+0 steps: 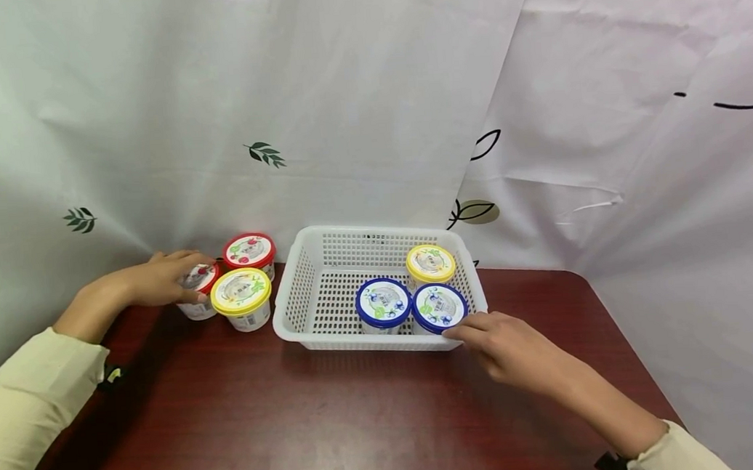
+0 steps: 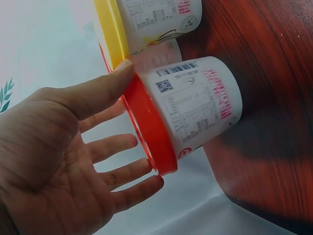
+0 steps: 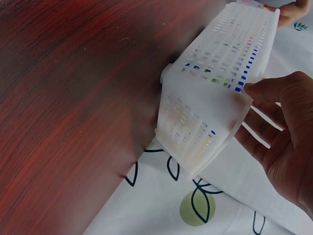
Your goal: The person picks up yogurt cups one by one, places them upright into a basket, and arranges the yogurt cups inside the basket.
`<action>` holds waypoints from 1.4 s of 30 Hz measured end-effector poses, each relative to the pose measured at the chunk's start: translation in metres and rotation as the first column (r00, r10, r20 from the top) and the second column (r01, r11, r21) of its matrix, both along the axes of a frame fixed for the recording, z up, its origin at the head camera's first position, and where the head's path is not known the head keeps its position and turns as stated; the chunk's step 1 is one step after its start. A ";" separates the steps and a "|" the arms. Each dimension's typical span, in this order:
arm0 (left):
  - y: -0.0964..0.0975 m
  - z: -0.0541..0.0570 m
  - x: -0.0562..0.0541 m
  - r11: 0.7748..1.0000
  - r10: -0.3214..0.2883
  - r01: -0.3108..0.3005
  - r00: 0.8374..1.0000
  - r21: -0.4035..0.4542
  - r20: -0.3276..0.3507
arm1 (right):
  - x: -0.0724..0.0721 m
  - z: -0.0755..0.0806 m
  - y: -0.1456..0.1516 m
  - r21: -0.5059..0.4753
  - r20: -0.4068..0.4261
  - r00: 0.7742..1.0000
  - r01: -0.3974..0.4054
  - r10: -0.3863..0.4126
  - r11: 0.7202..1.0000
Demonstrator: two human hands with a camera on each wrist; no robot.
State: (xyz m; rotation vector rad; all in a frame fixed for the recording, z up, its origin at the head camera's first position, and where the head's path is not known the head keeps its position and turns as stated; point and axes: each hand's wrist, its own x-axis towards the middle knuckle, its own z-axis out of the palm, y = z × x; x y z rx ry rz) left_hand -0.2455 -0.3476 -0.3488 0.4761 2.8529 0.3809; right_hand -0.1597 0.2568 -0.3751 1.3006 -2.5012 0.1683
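Observation:
My left hand (image 1: 166,277) reaches over a red-lidded tub (image 2: 195,107) on the left of the table. Its thumb touches the lid's rim, and its other fingers (image 2: 127,174) spread loosely along the lid's far side. A yellow-lidded tub (image 1: 241,292) and another red-lidded tub (image 1: 249,252) stand close beside it. At the front right corner of the white plastic basket (image 1: 301,328), my right hand (image 1: 505,346) pinches the rim, thumb outside and the other fingers behind the edge. Inside that basket are two blue-lidded tubs, left (image 1: 383,304) and right (image 1: 440,308), and a yellow-lidded tub (image 1: 430,264).
The dark red wooden table (image 1: 337,420) extends in front of the basket. A white patterned cloth (image 1: 354,105) hangs directly behind the tubs and basket and continues along the right side. The table's back right corner (image 1: 573,279) is rounded.

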 end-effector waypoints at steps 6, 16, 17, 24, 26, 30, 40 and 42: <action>-0.002 0.003 0.002 1.000 0.014 -0.013 1.000 -0.012 0.015 | -0.001 0.000 0.000 -0.005 0.004 1.000 -0.005 0.005 1.000; 0.000 0.007 0.005 0.998 0.056 -0.054 0.993 -0.021 0.103 | 0.000 -0.001 0.000 -0.013 0.004 1.000 -0.010 0.010 1.000; 0.001 0.008 0.005 0.998 0.060 -0.057 0.991 -0.021 0.117 | 0.000 -0.001 0.000 -0.012 0.005 1.000 -0.009 0.009 1.000; -0.001 0.011 0.004 0.999 0.040 -0.040 0.982 -0.002 0.187 | -0.001 -0.001 0.000 0.001 0.012 1.000 0.004 -0.004 1.000; -0.002 0.012 0.004 0.999 0.030 -0.035 0.977 0.022 0.211 | -0.001 -0.001 0.000 0.003 0.012 1.000 0.005 -0.005 1.000; -0.003 0.017 0.005 0.998 0.034 -0.045 0.960 0.033 0.279 | -0.002 -0.001 0.000 0.002 0.001 1.000 -0.004 0.004 1.000; -0.003 0.032 0.017 0.999 0.037 -0.037 0.945 -0.006 0.326 | -0.002 -0.002 0.001 -0.002 -0.005 1.000 -0.002 0.002 1.000; -0.003 0.034 0.019 0.999 0.033 -0.030 0.947 -0.014 0.320 | -0.002 -0.002 0.001 0.004 0.001 1.000 0.005 -0.005 1.000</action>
